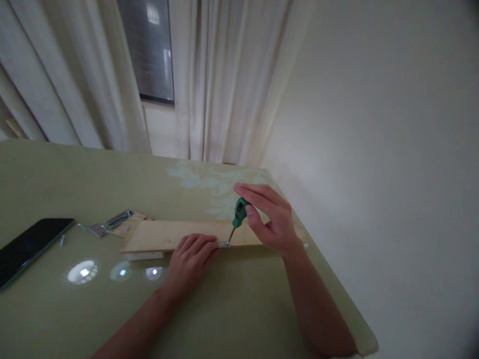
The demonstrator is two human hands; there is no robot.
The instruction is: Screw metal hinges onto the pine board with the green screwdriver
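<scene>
A pale wooden board lies flat across the table. My left hand holds its near edge, fingers together on top, right beside a small metal bracket; the thumb is hidden. In my right hand is a screwdriver with a green and black handle, held between the thumb and the outstretched fingers. Its shaft slants down and its tip meets the bracket at the board's near edge. Whether a screw sits under the tip is too small to tell.
Metal hardware pieces and a small wooden piece lie by the board's left end. A white block shows beneath the board. At the left are a phone and a small screw-like piece. The table's right edge runs near the wall.
</scene>
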